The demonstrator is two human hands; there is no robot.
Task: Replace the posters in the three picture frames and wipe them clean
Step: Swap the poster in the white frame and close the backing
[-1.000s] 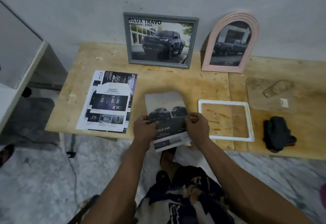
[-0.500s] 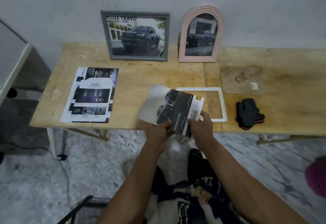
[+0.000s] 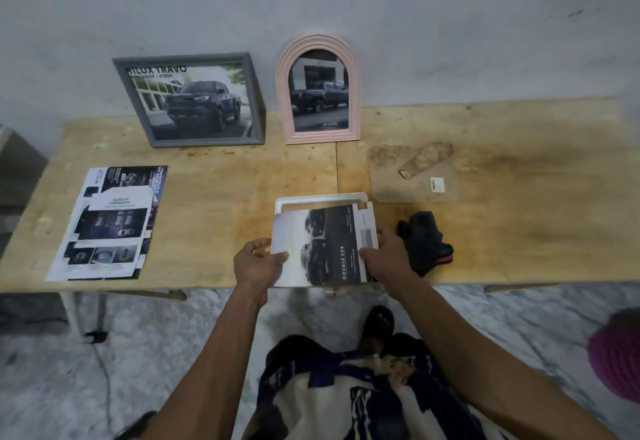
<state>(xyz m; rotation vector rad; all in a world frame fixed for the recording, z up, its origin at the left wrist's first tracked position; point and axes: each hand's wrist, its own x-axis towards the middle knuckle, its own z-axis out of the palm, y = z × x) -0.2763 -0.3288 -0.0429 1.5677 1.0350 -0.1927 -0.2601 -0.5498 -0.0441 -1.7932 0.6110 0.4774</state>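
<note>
Gripped at its two side edges by the left hand (image 3: pixel 258 261) and right hand (image 3: pixel 382 256), a dark printed truck poster (image 3: pixel 323 247) is held over the white rectangular plastic frame (image 3: pixel 311 200) lying on the worn wooden surface (image 3: pixel 235 197). A black cloth (image 3: pixel 424 240) is seen just beside the right hand.

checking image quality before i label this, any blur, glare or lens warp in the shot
Head view: wide-angle warp bows the table edge and skews the grey frame. Light is dim and even, with no strong glare on the pink arched frame. The poster text is soft; both hands, left and right, look slightly smeared.
</note>
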